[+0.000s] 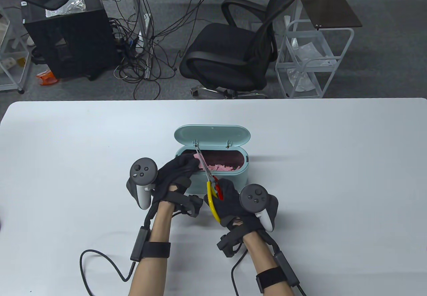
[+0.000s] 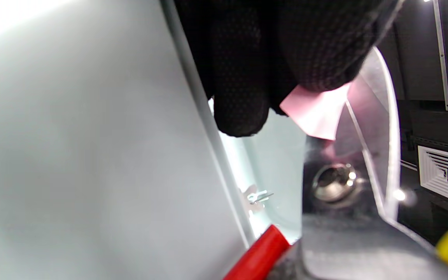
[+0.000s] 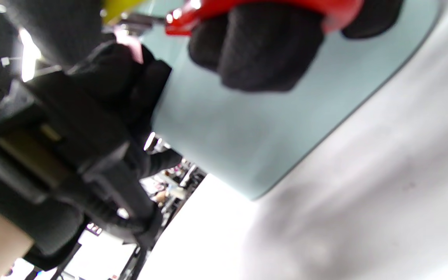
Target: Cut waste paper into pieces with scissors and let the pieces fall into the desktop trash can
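Observation:
A mint-green desktop trash can [image 1: 230,175] stands mid-table with its lid [image 1: 212,136] flipped back; several pink scraps lie inside. My left hand [image 1: 178,172] pinches a pink piece of paper [image 1: 199,160] over the can's left end; the left wrist view shows this paper [image 2: 317,112] between gloved fingers [image 2: 241,97]. My right hand [image 1: 230,202] grips scissors [image 1: 205,169] by their red and yellow handles [image 1: 213,192], blades pointing up-left across the paper and over the can. In the right wrist view, fingers [image 3: 259,50] curl through the red handle [image 3: 263,7] beside the can wall [image 3: 247,128].
The white table [image 1: 333,176] spreads wide on all sides of the can. Behind its far edge stand a black office chair [image 1: 240,52], a white wire cart [image 1: 313,56] and a black cabinet [image 1: 66,36] with tangled cables on the floor.

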A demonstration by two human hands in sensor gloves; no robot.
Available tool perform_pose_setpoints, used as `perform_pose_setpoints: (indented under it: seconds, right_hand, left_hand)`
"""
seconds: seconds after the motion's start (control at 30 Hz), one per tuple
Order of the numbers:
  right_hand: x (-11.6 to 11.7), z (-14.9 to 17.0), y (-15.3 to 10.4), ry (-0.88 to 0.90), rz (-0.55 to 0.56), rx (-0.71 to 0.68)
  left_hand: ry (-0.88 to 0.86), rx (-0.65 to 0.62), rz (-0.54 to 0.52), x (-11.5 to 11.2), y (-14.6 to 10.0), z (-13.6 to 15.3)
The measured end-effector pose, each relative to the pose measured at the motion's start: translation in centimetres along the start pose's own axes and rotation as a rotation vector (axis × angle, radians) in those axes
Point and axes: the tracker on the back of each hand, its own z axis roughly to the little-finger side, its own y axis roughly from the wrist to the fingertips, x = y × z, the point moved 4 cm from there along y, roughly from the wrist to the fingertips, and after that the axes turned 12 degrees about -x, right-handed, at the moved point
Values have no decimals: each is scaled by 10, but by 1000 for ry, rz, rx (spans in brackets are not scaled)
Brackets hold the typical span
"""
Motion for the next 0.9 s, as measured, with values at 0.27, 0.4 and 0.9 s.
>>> perform_pose_setpoints:
  seconds: [0.27,0.4,0.9]
  right_hand:
    - [2,1,1,33,24,0]
    - [2,2,2,93,38,17]
    - [5,4,-10,-274,-104,-20]
  left_hand:
    - [24,-6,2,-1,0,0]
    - [12,-2,-8,-1,0,0]
    - [-159,38,-50,4,-3,10]
